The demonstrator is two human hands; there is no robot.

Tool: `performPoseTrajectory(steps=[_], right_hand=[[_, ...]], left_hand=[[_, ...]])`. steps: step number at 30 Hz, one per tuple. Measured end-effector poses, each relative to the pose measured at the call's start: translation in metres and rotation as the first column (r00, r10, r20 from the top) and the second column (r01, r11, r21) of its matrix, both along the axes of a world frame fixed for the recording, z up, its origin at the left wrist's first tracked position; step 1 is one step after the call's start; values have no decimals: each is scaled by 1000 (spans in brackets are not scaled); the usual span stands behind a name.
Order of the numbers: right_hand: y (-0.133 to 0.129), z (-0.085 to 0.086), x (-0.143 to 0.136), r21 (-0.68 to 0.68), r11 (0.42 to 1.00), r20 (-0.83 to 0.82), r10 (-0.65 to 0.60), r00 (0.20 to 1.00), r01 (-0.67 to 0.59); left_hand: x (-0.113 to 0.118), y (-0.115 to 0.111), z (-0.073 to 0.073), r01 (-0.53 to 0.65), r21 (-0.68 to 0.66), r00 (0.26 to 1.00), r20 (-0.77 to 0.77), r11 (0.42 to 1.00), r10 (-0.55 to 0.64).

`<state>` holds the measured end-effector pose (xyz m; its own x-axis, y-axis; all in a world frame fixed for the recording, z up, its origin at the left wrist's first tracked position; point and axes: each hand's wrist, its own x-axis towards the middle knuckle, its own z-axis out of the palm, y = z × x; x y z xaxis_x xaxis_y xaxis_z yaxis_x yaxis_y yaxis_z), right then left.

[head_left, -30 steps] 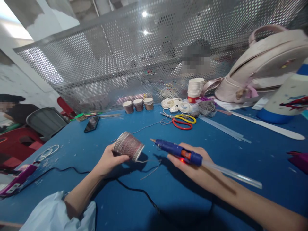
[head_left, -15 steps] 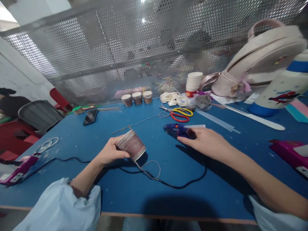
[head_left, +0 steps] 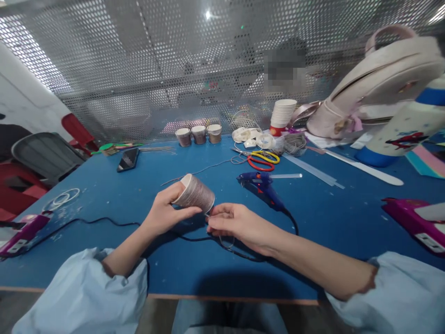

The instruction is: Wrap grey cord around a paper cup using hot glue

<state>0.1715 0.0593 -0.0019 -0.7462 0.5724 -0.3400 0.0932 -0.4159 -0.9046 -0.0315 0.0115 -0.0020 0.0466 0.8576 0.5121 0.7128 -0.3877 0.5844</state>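
Note:
My left hand point(head_left: 166, 211) grips a paper cup point(head_left: 196, 194) wound with grey-brown cord, its mouth tilted toward the upper left and my fingers partly inside. At the base of the cup, my right hand point(head_left: 236, 225) pinches the loose grey cord point(head_left: 227, 242), which loops down below the fingers. A blue glue gun point(head_left: 259, 181) with a clear glue stick lies on the table beyond my right hand. Its black cable point(head_left: 292, 220) curves back under my right arm.
Red and yellow scissors point(head_left: 261, 160) lie behind the glue gun. Several cups stand at the back, with three cord-wrapped cups point(head_left: 199, 135) beside a paper cup stack point(head_left: 283, 113). A phone point(head_left: 128, 160) lies at left; a backpack point(head_left: 375, 88) and large bottle point(head_left: 399, 125) stand at right.
My right hand has let go of the glue gun and moved left to the cord at the cup's base. The cup has turned slightly in my left hand.

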Motion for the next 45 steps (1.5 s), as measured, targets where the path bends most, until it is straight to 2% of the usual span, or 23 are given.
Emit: performPoseTrajectory(steps=[2, 3, 5, 7, 9, 11, 13, 15, 17, 19, 22, 27, 37, 45], right_hand=[[1, 2, -1, -108, 993, -32, 42, 999, -45], [1, 3, -1, -100, 994, -2, 54, 999, -54], [1, 5, 2, 52, 998, 106, 40, 994, -46], [2, 5, 4, 321, 946, 199, -26, 980, -41], [3, 2, 7, 594, 802, 218, -93, 972, -56], [4, -3, 10, 792, 607, 182, -128, 975, -68], [5, -6, 13, 911, 407, 137, -133, 982, -72], [6, -8, 16, 968, 239, 109, -120, 987, -78], [6, -9, 17, 990, 122, 91, -110, 990, -77], [6, -9, 18, 995, 64, 79, -111, 991, -72], [7, -9, 19, 995, 56, 93, -120, 988, -86], [8, -8, 20, 988, 100, 127, -129, 984, -114], [10, -8, 25, 981, 170, 116, -141, 983, -91], [10, -6, 26, 979, 178, 129, -137, 982, -103]], left_hand=[[1, 0, 1, -8, -11, 1000, -15, 1000, 7], [2, 0, 1, -11, -22, 1000, -28, 1000, 11], [5, -1, 2, -19, -55, 999, -50, 998, 16], [6, -1, 2, -30, -100, 998, -57, 995, 24], [8, -1, 3, -52, -143, 998, -49, 988, 45], [9, -1, 4, -79, -181, 997, -38, 980, 73], [10, -1, 4, -93, -215, 996, -29, 972, 89], [11, -2, 4, -92, -249, 996, -25, 964, 89], [12, -3, 5, -80, -278, 997, -20, 957, 78], [13, -4, 5, -64, -310, 998, -4, 949, 66], [15, -5, 7, -31, -357, 997, 56, 934, 54], [15, -5, 8, 19, -415, 986, 158, 910, 52], [14, -6, 7, 60, -457, 976, 215, 888, 45], [14, -6, 8, 98, -467, 972, 234, 879, 15]])
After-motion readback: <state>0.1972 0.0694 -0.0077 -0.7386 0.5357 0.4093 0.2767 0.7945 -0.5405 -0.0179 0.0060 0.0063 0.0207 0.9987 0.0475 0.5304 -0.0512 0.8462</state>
